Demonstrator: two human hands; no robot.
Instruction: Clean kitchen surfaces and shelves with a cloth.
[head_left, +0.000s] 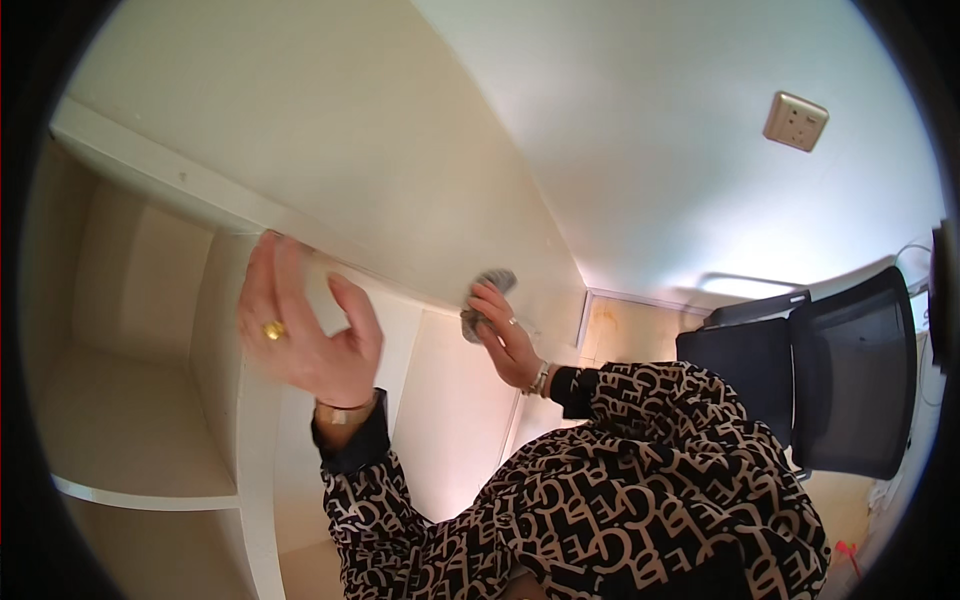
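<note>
My left hand (307, 330), with a gold ring, is raised at the white edge board (247, 206) of a shelf unit. Its fingers are spread and it holds nothing; the fingertips look slightly blurred, and I cannot tell whether they touch the board. Farther right, my right hand (510, 337) holds a crumpled grey cloth (474, 326) in its fingers. That cloth lies against or very near the front edge of the broad cream panel (352, 150). Both wrists wear bands below dark patterned sleeves.
Open shelf compartments (142, 300) fill the left side, with a shelf edge (150, 499) below. A pale wall with a power socket (796, 121) rises at the upper right. A black mesh-backed chair (855, 375) stands at the right, near a red object (846, 549) low down.
</note>
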